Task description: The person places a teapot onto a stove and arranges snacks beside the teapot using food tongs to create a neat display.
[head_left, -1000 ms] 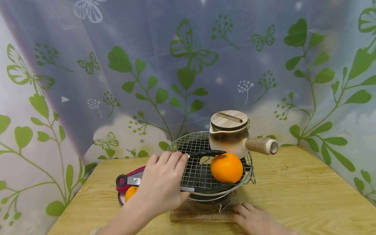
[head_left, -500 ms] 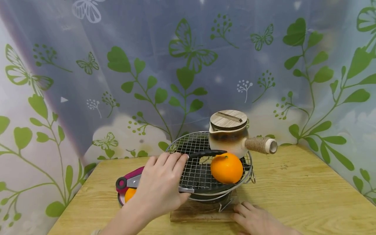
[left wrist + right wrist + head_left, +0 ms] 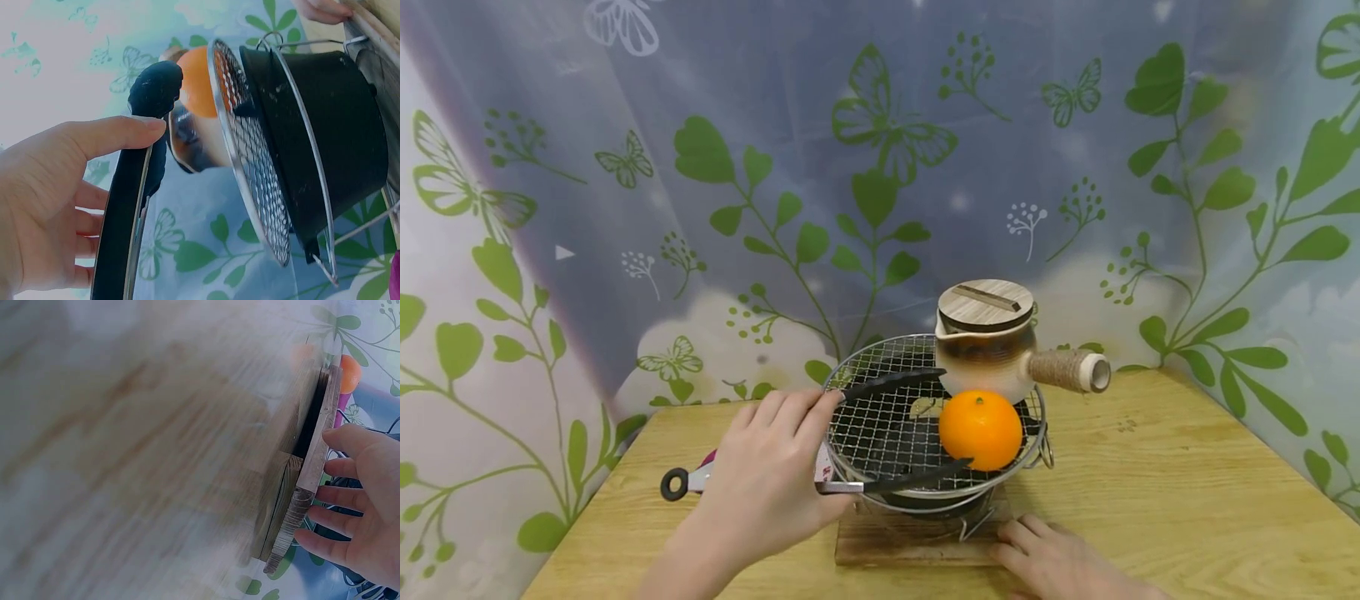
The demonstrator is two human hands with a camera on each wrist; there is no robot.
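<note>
My left hand point(image 3: 767, 475) grips a pair of tongs point(image 3: 895, 385) with black tips, their arms spread apart. An orange point(image 3: 981, 429) sits on the wire grill rack point(image 3: 880, 433). One tip lies left of the orange; the other overlaps its lower left edge in the head view, and I cannot tell whether it touches. In the left wrist view the thumb lies along one arm of the tongs point(image 3: 119, 231). My right hand point(image 3: 1052, 562) rests with loose fingers at the edge of the wooden board point(image 3: 917, 550) under the stove point(image 3: 319, 119).
Behind the orange, a clay pot point(image 3: 985, 358) with a wooden lid and a rope-wrapped handle point(image 3: 1067, 371) stands on the rack. Something magenta point(image 3: 709, 457) is mostly hidden behind my left hand. Another orange point(image 3: 350, 375) shows in the right wrist view.
My left hand has moved left with the tongs. The upper tip has drawn back from the orange's top, and the lower tip now shows in front. The orange and right hand stay put.
</note>
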